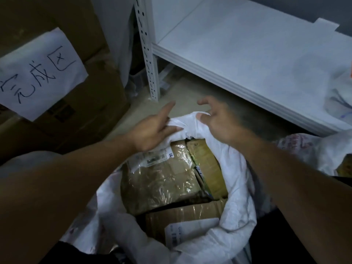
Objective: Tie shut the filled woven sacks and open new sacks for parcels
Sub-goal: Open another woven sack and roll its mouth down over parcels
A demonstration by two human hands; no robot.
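Left hand, right hand at sack rim

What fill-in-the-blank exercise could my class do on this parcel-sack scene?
The white sack holds taped cardboard ___.
Its mouth is ___, not tied.
The left hand and right hand both touch its far ___.
Missing words: parcels; open; rim.

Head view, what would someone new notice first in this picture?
The open white woven sack at centre, packed with taped cardboard parcels, draws the eye first. Both hands reach its far rim: the left hand grips the fabric, the right hand touches it. At left, a handwritten paper sign sits on a cardboard box.
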